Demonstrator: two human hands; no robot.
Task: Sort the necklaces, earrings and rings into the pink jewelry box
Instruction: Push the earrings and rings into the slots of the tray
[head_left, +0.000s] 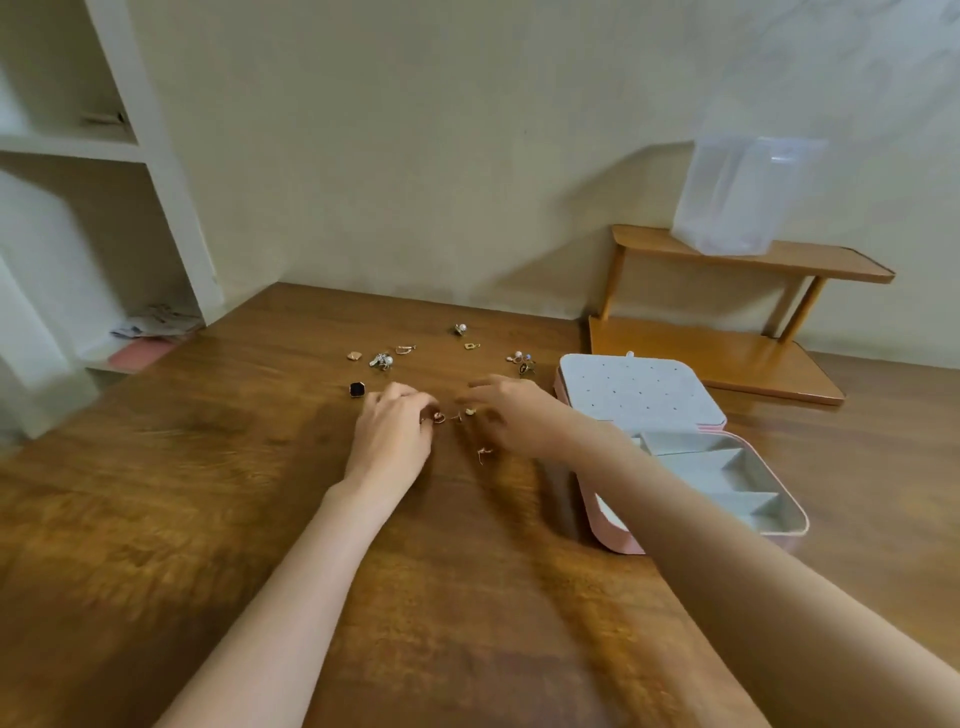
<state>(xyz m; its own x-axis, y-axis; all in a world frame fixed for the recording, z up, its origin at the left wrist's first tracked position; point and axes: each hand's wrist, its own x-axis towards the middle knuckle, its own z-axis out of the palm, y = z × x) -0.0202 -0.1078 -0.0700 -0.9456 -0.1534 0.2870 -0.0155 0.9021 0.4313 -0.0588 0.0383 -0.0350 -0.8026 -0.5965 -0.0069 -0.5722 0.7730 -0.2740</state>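
Head view shows our left hand (393, 431) with its fingers (415, 404) curled down over a small rose-gold piece (438, 417) on the worktop (208, 493), seemingly pinching it, though blur keeps us from being sure. Our right hand (511, 415) is blurred, its fingers (480, 385) stretched loosely toward a tiny gold piece (470, 411) and gripping nothing we can see. Another little piece (485, 453) lies just beside the right hand. Farther out lie a black square earring (357, 388), a pearl cluster (382, 360) and other bits. The pink jewelry box (691, 467) sits open to the right, its grey compartments bare. We judge these pieces light, hard, slippery and easily dropped; best pinched by fingertips at the widest part, not the thin hooks.
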